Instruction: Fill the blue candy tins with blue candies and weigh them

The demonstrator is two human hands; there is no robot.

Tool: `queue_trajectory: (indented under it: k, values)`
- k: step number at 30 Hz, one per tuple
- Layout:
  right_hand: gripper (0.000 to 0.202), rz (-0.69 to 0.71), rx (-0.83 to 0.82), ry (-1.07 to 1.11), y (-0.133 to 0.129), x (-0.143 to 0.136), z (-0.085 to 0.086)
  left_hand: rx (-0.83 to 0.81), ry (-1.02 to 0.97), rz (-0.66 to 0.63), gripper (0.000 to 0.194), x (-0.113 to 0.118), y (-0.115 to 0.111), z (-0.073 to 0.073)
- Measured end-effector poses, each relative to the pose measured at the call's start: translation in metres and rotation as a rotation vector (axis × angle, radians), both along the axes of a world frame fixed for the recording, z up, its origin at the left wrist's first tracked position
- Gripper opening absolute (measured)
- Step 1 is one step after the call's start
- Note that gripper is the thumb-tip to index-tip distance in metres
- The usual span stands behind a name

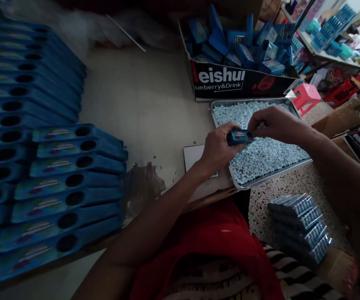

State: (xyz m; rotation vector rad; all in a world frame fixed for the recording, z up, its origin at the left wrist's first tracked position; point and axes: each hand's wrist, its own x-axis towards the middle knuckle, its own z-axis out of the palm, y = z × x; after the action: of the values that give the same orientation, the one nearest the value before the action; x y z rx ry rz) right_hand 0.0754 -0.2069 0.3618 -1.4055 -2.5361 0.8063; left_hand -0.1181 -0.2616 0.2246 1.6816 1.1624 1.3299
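Note:
My left hand (219,149) holds a small blue box (239,136) by its sides, with the printed end facing up. Fingers of my right hand (270,121) are pinched together at the box's right edge, and a small pale piece shows between them. Both hands are over a metal tray (270,170) filled with small pale-blue pieces (261,160). A white flat item (194,157) with a dark edge lies on the table left of the tray, partly behind my left wrist.
Rows of blue boxes with round holes (73,180) stand at the left of the table (142,91). Behind the tray, a black carton (220,79) holds more blue boxes. Wrapped packs (304,225) are stacked lower right, near a pink stool (306,96) farther back.

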Motion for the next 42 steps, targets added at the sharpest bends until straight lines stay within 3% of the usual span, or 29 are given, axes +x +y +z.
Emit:
queue_trajectory:
  k: [3,6,9,11,16,24,30,36,42]
  values:
    - [0.018,-0.198,-0.181,0.290,0.011,0.021,-0.014,-0.056,-0.067,0.010,0.047,-0.003,0.004,-0.007]
    - [0.029,-0.450,-0.338,0.539,0.021,0.052,-0.037,-0.100,-0.145,0.011,0.046,-0.020,0.005,-0.017]
    - [0.029,-0.660,-0.509,0.629,0.024,0.076,-0.064,-0.135,-0.194,0.017,0.043,-0.049,-0.003,-0.025]
    - [0.029,-0.719,-0.580,0.639,0.022,0.082,-0.078,-0.168,-0.207,0.026,0.044,-0.070,-0.012,-0.030]
    - [0.028,-0.631,-0.661,0.623,0.016,0.066,-0.088,-0.205,-0.160,0.087,0.050,-0.102,-0.032,-0.043]
    - [0.028,-0.462,-0.757,0.527,0.005,0.018,-0.073,-0.214,-0.181,0.092,0.060,-0.104,-0.044,-0.066]
    - [0.025,-0.358,-0.736,0.448,-0.012,-0.010,-0.062,-0.174,-0.152,0.077,0.077,-0.120,-0.055,-0.061]
    - [0.023,-0.266,-0.687,0.338,-0.018,-0.039,-0.046,-0.213,-0.151,0.206,0.063,-0.140,-0.069,-0.054]
    - [0.025,-0.109,-0.556,0.226,-0.010,-0.048,-0.046,-0.138,-0.213,0.281,0.052,-0.141,-0.076,-0.043]
